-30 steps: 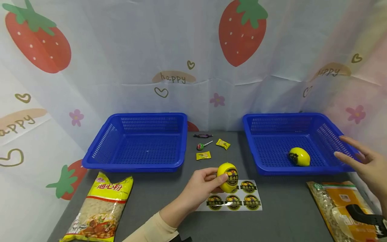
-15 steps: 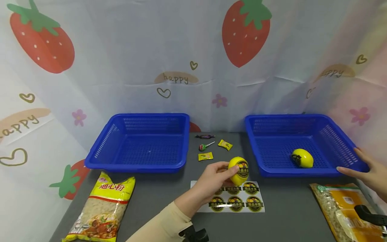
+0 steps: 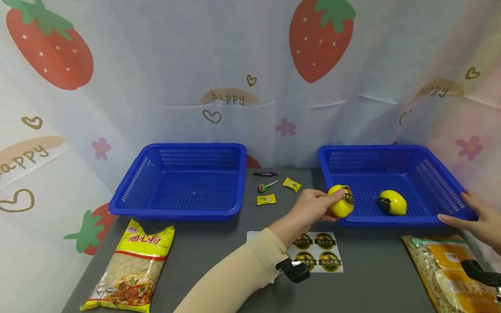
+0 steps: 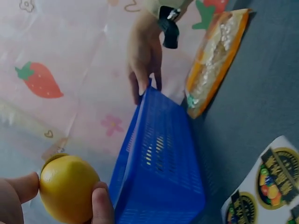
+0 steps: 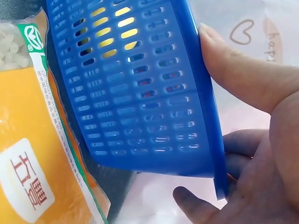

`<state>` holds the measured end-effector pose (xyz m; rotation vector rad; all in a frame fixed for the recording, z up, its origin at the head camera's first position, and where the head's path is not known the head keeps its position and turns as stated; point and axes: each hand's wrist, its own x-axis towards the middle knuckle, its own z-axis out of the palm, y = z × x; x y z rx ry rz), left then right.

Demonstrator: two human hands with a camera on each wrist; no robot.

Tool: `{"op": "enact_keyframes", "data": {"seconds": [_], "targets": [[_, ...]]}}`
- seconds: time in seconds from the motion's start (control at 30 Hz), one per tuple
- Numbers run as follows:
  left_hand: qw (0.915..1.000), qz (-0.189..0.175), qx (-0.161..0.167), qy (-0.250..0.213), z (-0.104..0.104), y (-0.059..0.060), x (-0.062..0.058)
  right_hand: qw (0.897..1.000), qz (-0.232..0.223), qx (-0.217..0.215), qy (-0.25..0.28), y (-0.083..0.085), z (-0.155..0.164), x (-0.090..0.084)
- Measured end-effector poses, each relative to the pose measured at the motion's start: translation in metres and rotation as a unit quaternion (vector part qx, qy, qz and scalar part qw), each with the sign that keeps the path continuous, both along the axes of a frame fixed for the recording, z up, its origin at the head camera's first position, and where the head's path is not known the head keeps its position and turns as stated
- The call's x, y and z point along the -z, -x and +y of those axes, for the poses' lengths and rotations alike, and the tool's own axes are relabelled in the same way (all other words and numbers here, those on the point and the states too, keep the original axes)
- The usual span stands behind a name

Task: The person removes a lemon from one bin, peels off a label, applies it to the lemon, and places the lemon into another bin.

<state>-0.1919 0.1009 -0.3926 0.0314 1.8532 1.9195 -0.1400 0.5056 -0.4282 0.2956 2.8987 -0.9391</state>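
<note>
My left hand (image 3: 315, 206) grips a yellow lemon (image 3: 341, 201) with a dark round sticker on it, just above the front left rim of the right blue basket (image 3: 387, 221). The left wrist view shows the lemon (image 4: 67, 189) pinched between thumb and fingers. A second stickered lemon (image 3: 392, 202) lies inside that basket. My right hand (image 3: 475, 216) holds the basket's front right corner; in the right wrist view its thumb (image 5: 238, 70) lies over the rim (image 5: 205, 107) and the fingers curl beneath. A sheet of round stickers (image 3: 318, 253) lies on the grey table under my left forearm.
An empty blue basket (image 3: 172, 213) stands at the left. Between the baskets lie a few small candies (image 3: 265, 199) and a lollipop (image 3: 264, 187). A noodle bag (image 3: 131, 269) lies front left, another bag (image 3: 446, 274) front right. A strawberry-print cloth backs the table.
My left hand has carried the lemon up and to the right, from over the sticker sheet to the right basket's rim. My right hand has come down onto the basket's corner.
</note>
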Motion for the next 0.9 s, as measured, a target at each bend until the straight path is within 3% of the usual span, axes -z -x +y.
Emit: {"op": "enact_keyframes", "data": {"seconds": [0.17, 0.3, 0.5, 0.73, 0.8, 0.9], "targets": [[0.9988, 0.001, -0.045, 0.020, 0.007, 0.004, 0.000, 1.000, -0.009, -0.002, 0.004, 0.002, -0.003, 0.000], [0.9961, 0.015, -0.057, 0.065, 0.007, 0.003, 0.002, 1.000, -0.013, -0.001, -0.001, 0.002, -0.007, -0.001], [0.9914, 0.050, -0.020, 0.119, 0.002, 0.000, 0.006, 1.000, 0.008, 0.006, -0.001, -0.001, -0.003, 0.007], [0.9796, 0.118, 0.028, 0.160, -0.012, -0.007, 0.011, 0.999, 0.020, 0.011, -0.025, 0.015, 0.023, 0.036], [0.9794, 0.125, 0.039, 0.154, -0.018, -0.010, 0.012, 0.999, 0.022, 0.014, -0.036, 0.015, 0.018, 0.033], [0.9780, 0.135, 0.060, 0.148, -0.034, -0.014, 0.014, 0.997, 0.029, 0.008, -0.069, 0.006, 0.000, 0.012]]}}
